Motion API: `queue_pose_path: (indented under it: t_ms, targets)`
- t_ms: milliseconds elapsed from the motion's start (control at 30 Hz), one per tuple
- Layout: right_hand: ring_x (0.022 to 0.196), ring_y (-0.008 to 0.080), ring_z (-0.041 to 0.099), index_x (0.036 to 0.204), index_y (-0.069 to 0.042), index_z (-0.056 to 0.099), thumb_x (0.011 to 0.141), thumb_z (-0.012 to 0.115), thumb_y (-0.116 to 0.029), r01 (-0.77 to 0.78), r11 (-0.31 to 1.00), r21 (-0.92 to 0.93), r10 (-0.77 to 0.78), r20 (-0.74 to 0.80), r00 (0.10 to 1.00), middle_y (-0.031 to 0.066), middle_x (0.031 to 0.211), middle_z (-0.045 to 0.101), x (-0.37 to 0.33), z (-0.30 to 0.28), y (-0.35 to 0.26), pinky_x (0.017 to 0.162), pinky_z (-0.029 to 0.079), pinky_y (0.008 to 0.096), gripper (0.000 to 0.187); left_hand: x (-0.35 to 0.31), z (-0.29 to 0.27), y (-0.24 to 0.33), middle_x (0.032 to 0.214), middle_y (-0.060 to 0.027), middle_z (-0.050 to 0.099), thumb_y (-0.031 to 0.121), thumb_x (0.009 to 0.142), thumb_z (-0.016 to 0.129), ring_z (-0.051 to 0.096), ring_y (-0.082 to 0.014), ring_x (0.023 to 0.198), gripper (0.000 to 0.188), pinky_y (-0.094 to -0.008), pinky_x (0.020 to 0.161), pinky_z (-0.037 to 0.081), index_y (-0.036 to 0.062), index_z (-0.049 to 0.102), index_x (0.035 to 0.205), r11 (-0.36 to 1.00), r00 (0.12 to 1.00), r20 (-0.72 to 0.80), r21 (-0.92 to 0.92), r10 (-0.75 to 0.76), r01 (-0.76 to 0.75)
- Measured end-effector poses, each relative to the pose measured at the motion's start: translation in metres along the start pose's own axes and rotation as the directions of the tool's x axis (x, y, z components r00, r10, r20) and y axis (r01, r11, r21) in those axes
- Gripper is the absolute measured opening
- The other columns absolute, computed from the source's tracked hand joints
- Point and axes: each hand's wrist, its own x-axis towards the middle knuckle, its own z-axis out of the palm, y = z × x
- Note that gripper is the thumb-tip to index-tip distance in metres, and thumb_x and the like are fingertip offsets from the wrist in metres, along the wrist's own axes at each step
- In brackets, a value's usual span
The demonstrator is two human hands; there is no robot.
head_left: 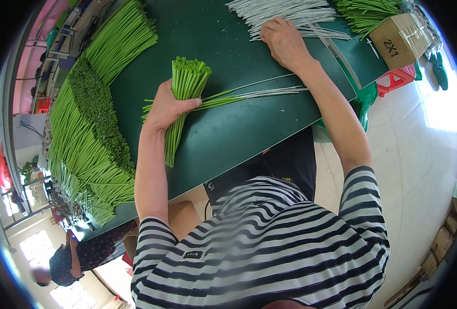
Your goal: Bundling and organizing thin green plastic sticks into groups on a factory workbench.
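Observation:
My left hand (pixel 167 106) is wrapped round a thick bundle of green plastic tubes (pixel 191 77). The bundle stands tilted over the green table, its open tube ends at the top. Under and beside that hand lie a few thin green tubes (pixel 222 101) with white rods (pixel 275 92) running out of them to the right. At the far side, my right hand (pixel 283 43) rests at the edge of a pile of white rods (pixel 285 11). Its fingers are curled down onto the rods, and the fingertips are partly hidden.
Large stacks of green stems (pixel 84 123) line the left of the table (pixel 223 134). More green stems (pixel 367 13) lie far right, beside a cardboard box (pixel 401 40). A red plastic stool (pixel 396 81) stands off the right edge. Another person (pixel 66 262) is at lower left.

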Motion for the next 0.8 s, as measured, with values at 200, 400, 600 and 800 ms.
queue_pose_path:
  t_ms: [200, 400, 600, 800]
  targets:
    - [0.109, 0.0260, 0.065, 0.102, -0.007, 0.074, 0.089, 0.069, -0.006, 0.100, 0.988, 0.119, -0.066, -0.261, 0.963, 0.0045, 0.105, 0.073, 0.006, -0.023, -0.024, 0.097, 0.048, 0.0417, 0.014, -0.002, -0.002, 0.001, 0.103, -0.0056, 0.072, 0.002, 0.075, 0.089, 0.068, -0.0150, 0.089, 0.048, -0.0316, 0.082, 0.057, -0.0028, 0.068, 0.117, 0.999, 1.000, 0.010, -0.036, -0.020, 0.021]
    - [0.093, 0.0303, 0.068, 0.103, -0.008, 0.071, 0.094, 0.067, -0.008, 0.146, 0.924, 0.354, -0.051, -0.265, 0.963, 0.0073, 0.093, 0.071, 0.003, -0.032, -0.059, 0.087, 0.052, 0.0421, 0.010, 0.001, -0.003, -0.001, 0.103, -0.0050, 0.073, -0.001, 0.074, 0.089, 0.068, -0.0144, 0.089, 0.048, -0.0309, 0.083, 0.057, -0.0024, 0.068, 0.118, 0.999, 0.999, 0.021, -0.019, -0.026, 0.027]
    - [0.086, 0.0319, 0.066, 0.104, -0.004, 0.068, 0.096, 0.070, -0.004, 0.147, 0.779, 0.609, -0.026, -0.204, 0.979, 0.0099, 0.091, 0.066, -0.002, -0.034, -0.090, 0.074, 0.054, 0.0410, 0.008, -0.001, 0.000, 0.002, 0.106, -0.0054, 0.074, -0.004, 0.074, 0.089, 0.069, -0.0146, 0.092, 0.050, -0.0305, 0.085, 0.057, -0.0025, 0.068, 0.120, 0.997, 0.999, 0.019, -0.058, -0.040, 0.041]
    - [0.086, 0.0320, 0.066, 0.103, -0.004, 0.069, 0.094, 0.072, -0.002, 0.113, 0.796, 0.595, -0.005, -0.179, 0.984, 0.0099, 0.092, 0.066, -0.006, -0.033, -0.090, 0.074, 0.054, 0.0414, 0.010, -0.001, 0.000, 0.004, 0.107, -0.0055, 0.074, -0.005, 0.074, 0.088, 0.069, -0.0145, 0.092, 0.052, -0.0305, 0.085, 0.057, -0.0029, 0.068, 0.122, 0.997, 0.998, 0.019, -0.053, -0.063, 0.064]
